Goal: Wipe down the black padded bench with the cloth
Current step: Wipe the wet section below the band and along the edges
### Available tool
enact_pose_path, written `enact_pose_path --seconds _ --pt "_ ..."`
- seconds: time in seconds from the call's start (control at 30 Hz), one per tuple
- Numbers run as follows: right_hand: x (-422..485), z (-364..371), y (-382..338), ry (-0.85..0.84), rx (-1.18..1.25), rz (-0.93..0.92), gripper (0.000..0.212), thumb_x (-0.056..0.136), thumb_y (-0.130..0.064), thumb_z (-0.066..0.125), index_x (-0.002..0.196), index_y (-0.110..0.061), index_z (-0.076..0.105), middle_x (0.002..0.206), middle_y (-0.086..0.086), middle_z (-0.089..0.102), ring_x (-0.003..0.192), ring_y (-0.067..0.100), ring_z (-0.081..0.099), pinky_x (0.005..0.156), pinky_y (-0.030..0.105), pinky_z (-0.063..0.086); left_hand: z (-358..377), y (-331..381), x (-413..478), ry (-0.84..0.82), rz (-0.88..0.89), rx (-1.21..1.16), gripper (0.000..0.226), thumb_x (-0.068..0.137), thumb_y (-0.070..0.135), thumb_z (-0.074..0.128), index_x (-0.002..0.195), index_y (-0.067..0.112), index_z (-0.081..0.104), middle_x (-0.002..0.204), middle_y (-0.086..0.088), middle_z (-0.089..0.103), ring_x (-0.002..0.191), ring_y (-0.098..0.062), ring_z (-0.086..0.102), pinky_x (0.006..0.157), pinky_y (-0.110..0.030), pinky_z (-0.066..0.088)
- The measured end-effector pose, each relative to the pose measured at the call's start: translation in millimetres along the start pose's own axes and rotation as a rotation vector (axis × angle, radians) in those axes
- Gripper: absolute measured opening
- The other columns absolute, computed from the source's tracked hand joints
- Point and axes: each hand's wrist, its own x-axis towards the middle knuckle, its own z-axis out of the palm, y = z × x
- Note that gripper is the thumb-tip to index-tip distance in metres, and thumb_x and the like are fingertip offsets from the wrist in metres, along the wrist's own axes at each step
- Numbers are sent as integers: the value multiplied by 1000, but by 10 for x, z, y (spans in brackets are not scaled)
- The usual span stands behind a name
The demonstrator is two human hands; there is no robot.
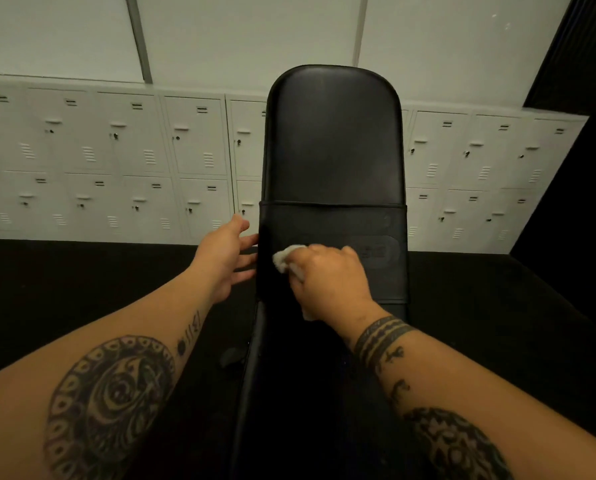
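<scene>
1. Straight ahead, running away from the camera, lies the black padded bench (331,150), its far pad raised and rounded at the top, a band of darker cover wrapped across its middle.
2. On that band sits the right hand (327,278), fingers curled down over a white cloth (284,259) and holding it against the padding.
3. The cloth is bunched; one crumpled end sticks out to the left of the knuckles, and another bit shows under the heel of the hand near the wrist.
4. At the bench's left edge is the left hand (225,258), fingers straight and spread, the fingertips (251,240) touching the side of the pad, the thumb lifted apart from them.
5. Both forearms are bare and tattooed.
6. Behind the bench stands a row of white lockers (116,161), two tiers high, under a pale panelled wall (237,32).
7. Beneath everything is a dark floor (81,271).
</scene>
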Motion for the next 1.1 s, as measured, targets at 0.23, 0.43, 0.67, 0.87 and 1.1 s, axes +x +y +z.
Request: enact_pose_path --seconds 0.23,0.43,0.67,0.87,1.1 --pt "548 15 -314 77 132 118 27 96 -40 49 119 -38 64 115 -3 66 105 24 61 88 42 41 -47 -51 59 -52 -49 -122 83 96 79 17 128 21 65 129 -7 68 122 -29 60 88 -47 47" --pt "384 52 -348 -34 86 -83 28 89 -37 55 116 -40 64 110 -5 66 97 23 64 79 39 47 194 -8 189 -51 24 -165 74 98 74 23 131 24 66 120 -5 73 116 -28 65 105 -55 46" --pt "41 15 4 -41 135 -55 30 81 -41 52 108 -44 65 105 -8 70 91 21 68 74 34 50 216 74 304 -2 63 123 26 96 43 62 122 41 61 124 0 69 109 -28 66 85 -51 56" --pt "646 -131 -134 64 261 192 26 96 -39 52 118 -39 65 112 -1 65 100 26 62 84 39 47 176 95 234 -56 38 83 19 106 29 50 120 33 63 108 -1 74 91 -26 70 61 -39 56" --pt "386 28 -224 1 140 -40 31 93 -40 48 122 -37 59 117 -5 63 104 25 60 81 41 49 89 140 323 -120 -91 -41 42 99 52 50 129 27 64 129 -7 67 111 -33 65 76 -50 59"
